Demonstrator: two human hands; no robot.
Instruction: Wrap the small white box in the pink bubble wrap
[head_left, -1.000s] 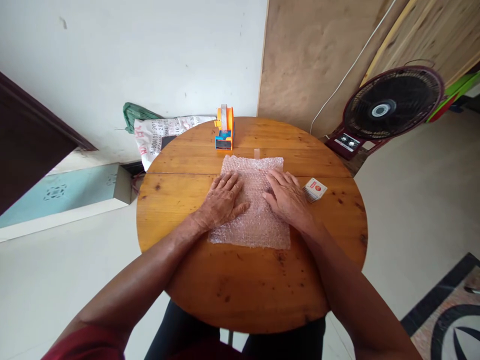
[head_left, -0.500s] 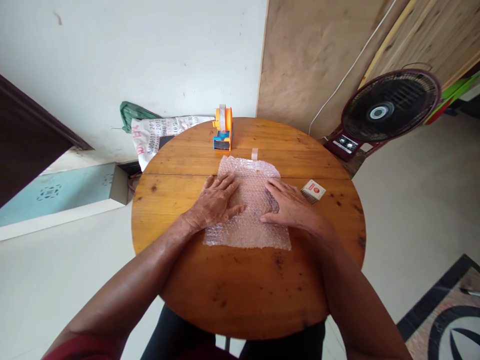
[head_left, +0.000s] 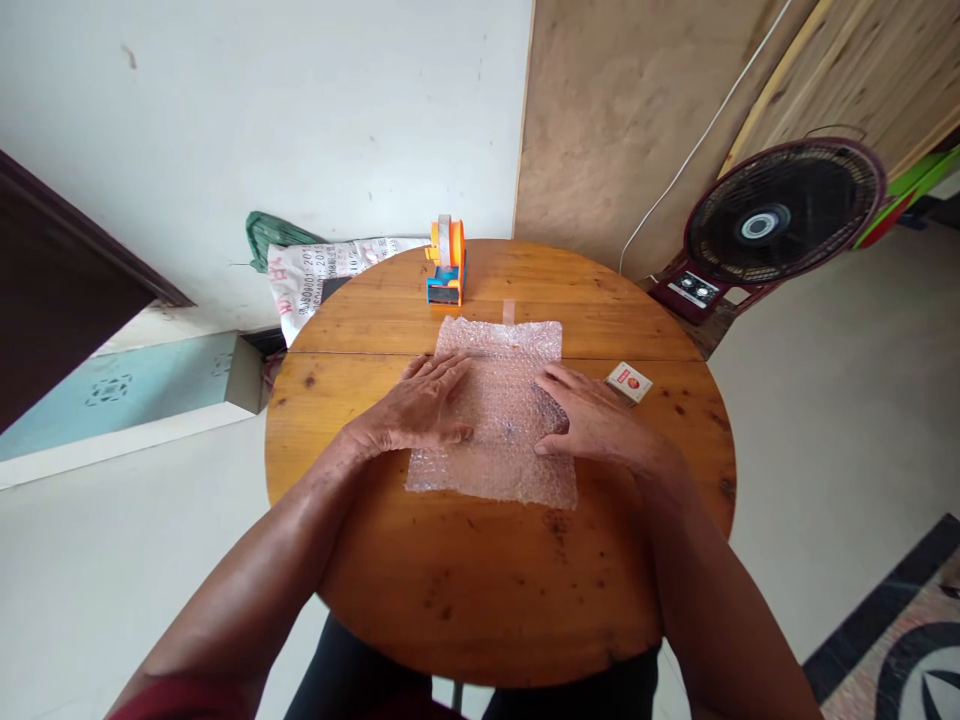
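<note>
- Bubble wrap sheet (head_left: 504, 400): 1 pc, clear-pinkish, lies flat at ctr of the round wooden table (head_left: 487, 590), far edge just short of a short tape strip (head_left: 508, 311) stuck to the wood.
- Change vs. 0.5 s ago: both hands have slid back toward the person and outward. Sheet's far edge now reads straighter. More bare wrap shows between the hands.
- Left hand (head_left: 409, 415): palm down, nothing gripped, fingers stretched out and close together. Fingertips (head_left: 450, 368) press the sheet's left part. Heel of hand rests on wood beside the left edge.
- Right hand (head_left: 592, 420): palm down, flat, fingers extended and slightly spread, no grasp. Thumb and fingertips (head_left: 551, 378) lie on the sheet's right part, rest of hand over its right edge.
- Small red-white box (head_left: 628, 382): on table, just beside right hand, off the sheet.
- Tape dispenser (head_left: 448, 262): orange/blue, upright at far edge of table, apart from sheet.
- Floor fan (head_left: 780, 225): beyond table, far right.
- Printed sack (head_left: 322, 275): against wall, far left.
</note>
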